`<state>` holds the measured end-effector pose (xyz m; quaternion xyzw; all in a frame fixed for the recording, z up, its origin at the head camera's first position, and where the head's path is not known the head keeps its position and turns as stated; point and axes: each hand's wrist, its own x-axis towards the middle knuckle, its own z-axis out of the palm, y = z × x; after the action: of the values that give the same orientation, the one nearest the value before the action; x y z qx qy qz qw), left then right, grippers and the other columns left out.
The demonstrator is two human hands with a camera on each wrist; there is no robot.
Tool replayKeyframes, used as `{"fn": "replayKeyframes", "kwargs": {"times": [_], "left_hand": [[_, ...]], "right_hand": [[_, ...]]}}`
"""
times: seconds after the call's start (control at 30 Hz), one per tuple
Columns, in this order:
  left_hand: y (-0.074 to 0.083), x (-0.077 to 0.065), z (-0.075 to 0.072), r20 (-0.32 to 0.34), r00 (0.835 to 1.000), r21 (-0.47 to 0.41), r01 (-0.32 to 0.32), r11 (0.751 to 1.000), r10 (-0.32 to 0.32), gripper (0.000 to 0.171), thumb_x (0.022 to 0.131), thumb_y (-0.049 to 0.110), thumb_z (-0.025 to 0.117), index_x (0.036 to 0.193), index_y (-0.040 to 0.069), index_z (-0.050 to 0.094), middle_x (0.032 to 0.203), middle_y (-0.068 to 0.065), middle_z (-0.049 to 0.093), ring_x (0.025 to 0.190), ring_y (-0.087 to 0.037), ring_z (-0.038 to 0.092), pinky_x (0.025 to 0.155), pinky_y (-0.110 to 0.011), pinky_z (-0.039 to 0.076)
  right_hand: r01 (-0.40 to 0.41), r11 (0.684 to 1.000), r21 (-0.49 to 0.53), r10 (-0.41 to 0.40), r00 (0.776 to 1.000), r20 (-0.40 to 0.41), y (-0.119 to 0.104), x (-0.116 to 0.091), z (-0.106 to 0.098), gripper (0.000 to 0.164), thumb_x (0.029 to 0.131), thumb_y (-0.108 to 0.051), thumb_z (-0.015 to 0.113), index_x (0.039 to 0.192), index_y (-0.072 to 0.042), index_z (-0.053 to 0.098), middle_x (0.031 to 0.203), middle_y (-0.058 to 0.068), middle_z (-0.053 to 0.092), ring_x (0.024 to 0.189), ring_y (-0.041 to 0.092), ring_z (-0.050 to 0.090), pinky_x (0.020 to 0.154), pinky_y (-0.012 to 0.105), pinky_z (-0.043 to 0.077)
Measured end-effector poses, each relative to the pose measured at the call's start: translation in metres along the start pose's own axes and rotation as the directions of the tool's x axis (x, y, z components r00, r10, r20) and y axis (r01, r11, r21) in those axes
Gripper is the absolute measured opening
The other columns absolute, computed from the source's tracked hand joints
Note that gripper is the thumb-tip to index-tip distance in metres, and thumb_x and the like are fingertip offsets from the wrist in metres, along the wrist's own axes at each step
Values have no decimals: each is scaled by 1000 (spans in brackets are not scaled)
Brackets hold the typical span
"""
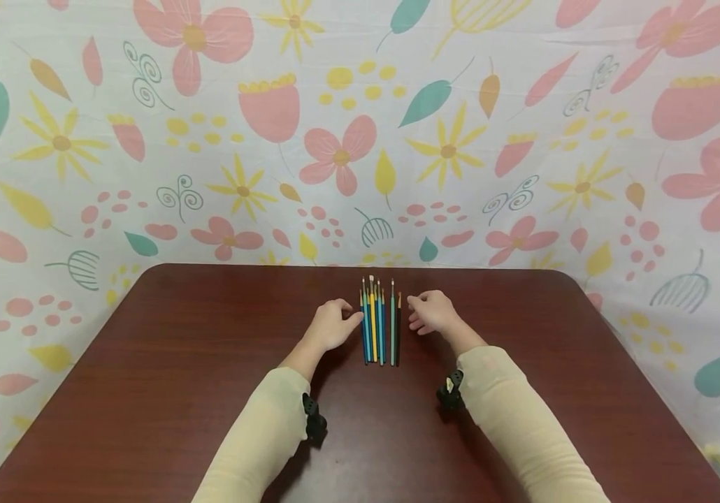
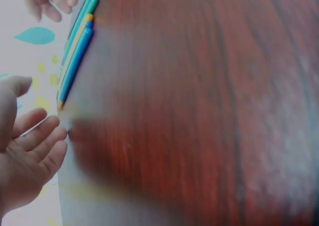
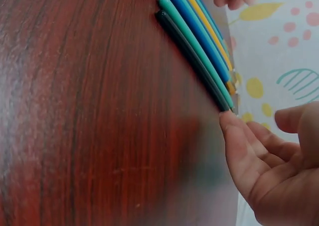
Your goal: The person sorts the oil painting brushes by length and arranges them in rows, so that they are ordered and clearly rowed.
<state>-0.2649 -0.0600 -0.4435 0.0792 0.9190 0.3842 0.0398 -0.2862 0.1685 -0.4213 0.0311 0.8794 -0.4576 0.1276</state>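
Several slim paintbrushes lie side by side on the table, bristles pointing to the far edge. Blue-handled ones (image 1: 365,332) and a yellow one (image 1: 373,325) form a close group on the left. Slightly apart to their right are a green brush (image 1: 392,325) and a black brush (image 1: 399,332). My left hand (image 1: 333,325) is just left of the group, fingers loosely bent and holding nothing. On the other side, my right hand (image 1: 433,312) is beside the black brush, also holding nothing. In the right wrist view, its fingertips (image 3: 228,119) overlap the black brush's bristle end.
The brown wooden table (image 1: 196,363) has rounded far corners. Behind it hangs a white cloth (image 1: 347,230) printed with flowers and leaves. Small black wrist cameras (image 1: 314,420) are strapped over both cream sleeves (image 1: 256,433).
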Motion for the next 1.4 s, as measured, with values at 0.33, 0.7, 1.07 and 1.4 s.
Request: {"fn": "replayKeyframes", "kwargs": {"times": [0.33,0.7,1.07,1.4], "left_hand": [[8,2,5,116,979,-331,199,923,-169,25,96,18,55,105,-3,64,85,-13,67,63,-17,64,54,-28,54],[12,3,14,119,956,-406,292,866,-266,21,91,14,62,100,-4,65,77,-9,63,54,-12,62,50,-24,54],[21,7,23,-31,936,-387,313,867,-351,18,83,7,69,99,-3,70,81,-15,69,58,-16,64,51,-27,56],[32,8,23,-16,882,-415,424,805,-472,16,82,12,72,94,1,70,82,-12,67,60,-17,60,52,-28,55]], "right_hand": [[-91,994,-52,97,986,138,9,5,13,38,100,-30,44,103,4,60,75,12,60,57,18,63,54,33,56],[-40,994,-101,58,982,181,0,5,29,32,96,-30,54,100,1,60,71,10,58,52,17,60,55,33,57],[-85,990,114,82,996,29,-4,8,30,25,87,-15,68,102,5,69,87,16,69,64,16,66,60,32,58],[-93,984,149,97,995,-19,-1,6,35,28,83,-11,72,104,6,68,104,22,66,68,15,66,62,32,59]]}}
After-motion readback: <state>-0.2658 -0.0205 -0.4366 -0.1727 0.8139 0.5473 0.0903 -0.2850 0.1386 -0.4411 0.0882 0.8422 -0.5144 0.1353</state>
